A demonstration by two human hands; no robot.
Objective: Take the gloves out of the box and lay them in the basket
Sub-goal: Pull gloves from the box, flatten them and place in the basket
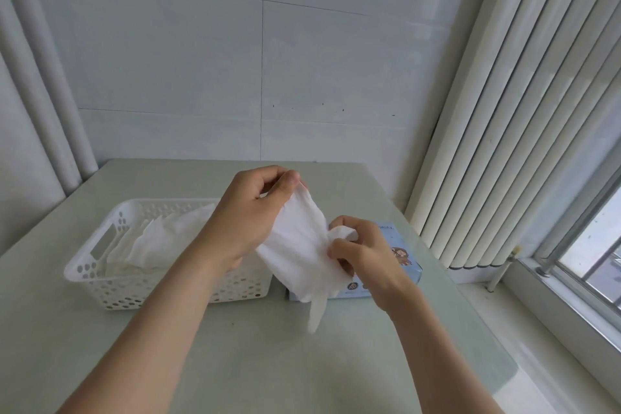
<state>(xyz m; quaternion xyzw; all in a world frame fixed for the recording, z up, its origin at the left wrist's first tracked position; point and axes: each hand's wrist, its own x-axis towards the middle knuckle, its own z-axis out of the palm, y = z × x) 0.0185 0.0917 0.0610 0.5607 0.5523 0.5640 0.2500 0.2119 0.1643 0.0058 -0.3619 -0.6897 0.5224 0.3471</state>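
Gloves [158, 239] lie in a loose white heap inside the perforated basket [134, 292], which stands toward the left edge of the worktop [268, 363]. Touching or just beside it on the right is the pale blue box [403, 255], largely hidden behind the hands. One more glove [295, 245] hangs in the air above the seam between the two. The left hand [248, 212] pinches its upper end between thumb and fingers, and the right hand [363, 252] pinches a fold on its right side. Its long axis slants from the far, raised end down toward the near edge, one finger dangling free. The basket lies to the left of the glove, under the left forearm, so the left hand is the nearer one to carry it across. The basket's mouth is open and the near half of the worktop offers room, while the wall and blinds [504, 111] close in the far and right sides.
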